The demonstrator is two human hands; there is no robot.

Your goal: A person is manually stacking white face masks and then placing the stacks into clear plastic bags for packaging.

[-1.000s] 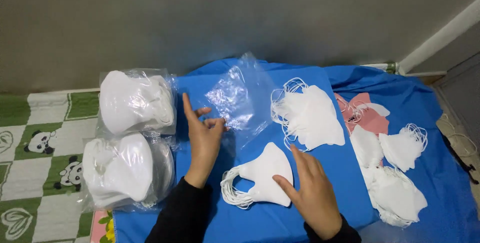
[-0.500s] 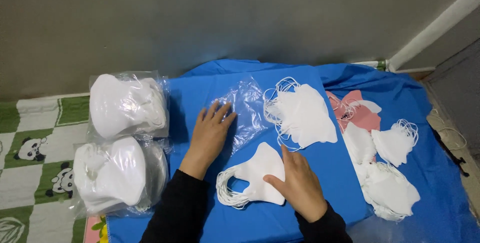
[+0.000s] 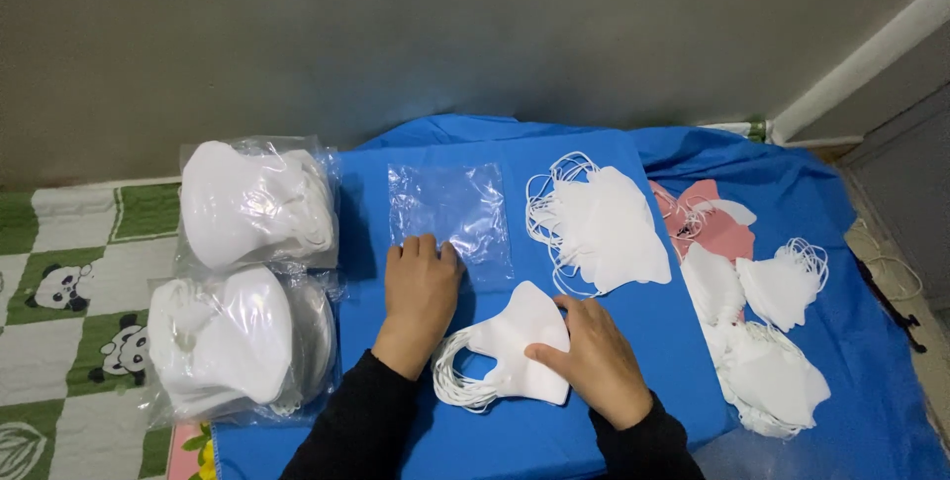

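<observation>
A person in black sleeves kneels over a blue cloth spread on the floor. The left hand lies flat, fingers together, pressing the near edge of a clear plastic bag; its grip is wide and holds nothing, the bag stretching away beyond the fingertips. The right hand rests palm down on a small stack of white face masks, fingers loosely spread over it, not clenched. The stack lies just right of the left wrist, its thin white ear loops fanned toward the sleeve.

The bag is thin, glossy and crinkled. The masks are soft, matte, and curved to a folded point. A larger loose mask pile sits right of the bag. Two packed mask bundles in film lie at the left.

Half a second ago the bag was rumpled and tilted; now it lies smoothed flat and squared.
</observation>
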